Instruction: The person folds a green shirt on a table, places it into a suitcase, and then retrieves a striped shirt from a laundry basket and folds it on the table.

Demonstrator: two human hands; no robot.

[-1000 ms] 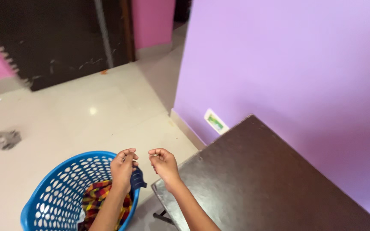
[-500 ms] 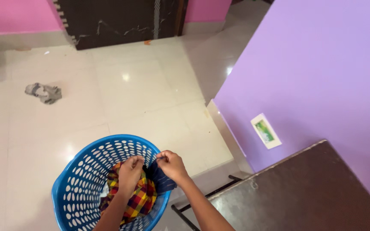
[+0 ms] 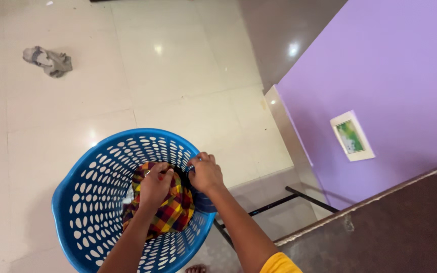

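Observation:
A round blue laundry basket point(image 3: 94, 199) with oval holes stands on the pale tiled floor. Inside it lies a red, yellow and dark checked cloth point(image 3: 175, 212). My left hand point(image 3: 154, 188) rests on that checked cloth, fingers curled into it. My right hand point(image 3: 206, 173) is at the basket's right rim, pinching a dark blue cloth point(image 3: 202, 202) that hangs just inside the rim. Both forearms reach down from the bottom of the view.
A crumpled grey cloth point(image 3: 48, 59) lies on the floor at the far left. A dark brown table point(image 3: 390, 227) with black legs is at the right, against a purple wall point(image 3: 395, 76) bearing a small white plate point(image 3: 352, 136).
My head has tilted down, so the basket sits higher and nearer the centre. Both hands have dropped from above the rim into the basket, onto the cloths.

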